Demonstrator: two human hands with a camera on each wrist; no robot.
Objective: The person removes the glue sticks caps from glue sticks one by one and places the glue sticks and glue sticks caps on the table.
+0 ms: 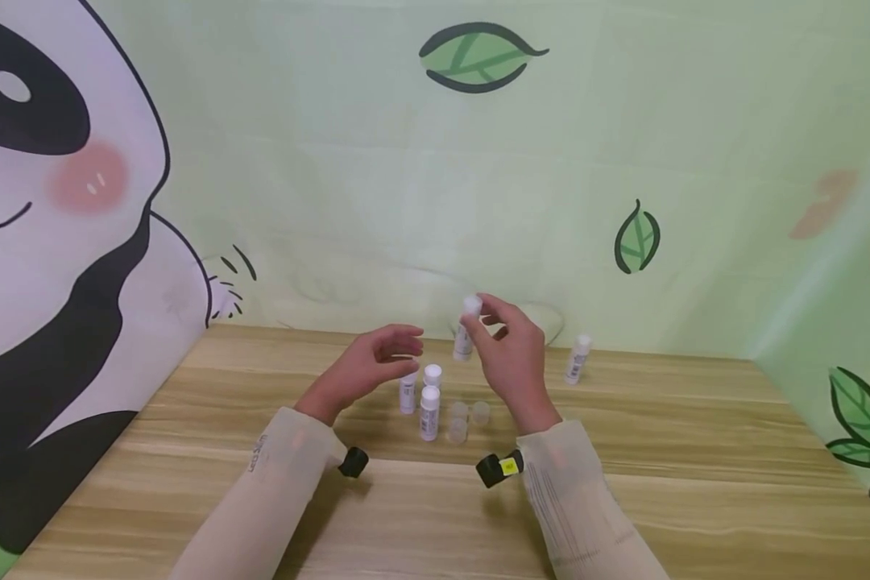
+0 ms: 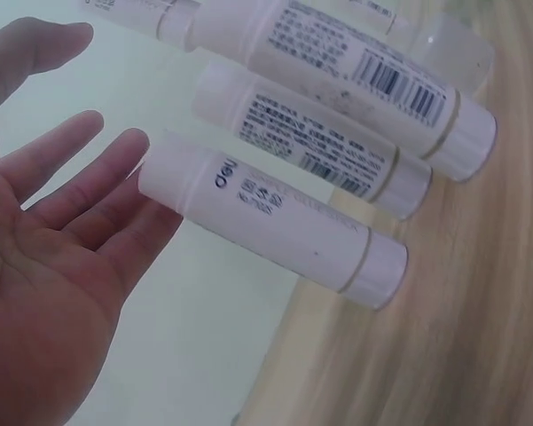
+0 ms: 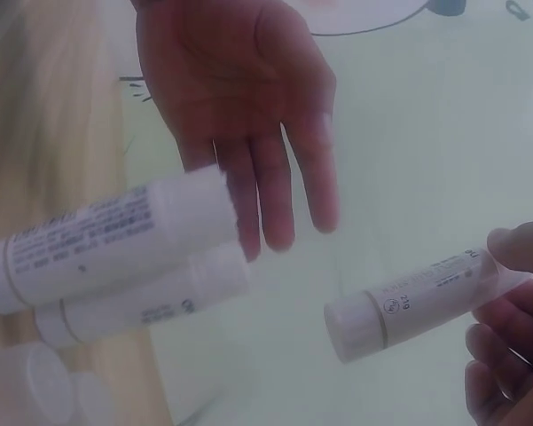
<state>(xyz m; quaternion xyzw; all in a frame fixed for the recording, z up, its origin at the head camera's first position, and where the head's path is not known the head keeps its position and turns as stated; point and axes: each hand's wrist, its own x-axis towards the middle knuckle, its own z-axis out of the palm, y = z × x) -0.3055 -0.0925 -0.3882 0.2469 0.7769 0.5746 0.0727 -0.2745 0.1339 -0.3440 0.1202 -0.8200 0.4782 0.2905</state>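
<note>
My right hand pinches a white glue stick near its top, thumb on one side and fingers on the other. The same glue stick points its base away from the hand in the right wrist view. My left hand has its fingers loosely extended over a group of three upright glue sticks. In the left wrist view the nearest glue stick stands right by the left fingertips; whether they touch I cannot tell.
Three small translucent caps lie on the wooden table right of the group. Another glue stick stands alone farther right, near the back edge. Behind the table hangs a green printed backdrop with a panda and leaves.
</note>
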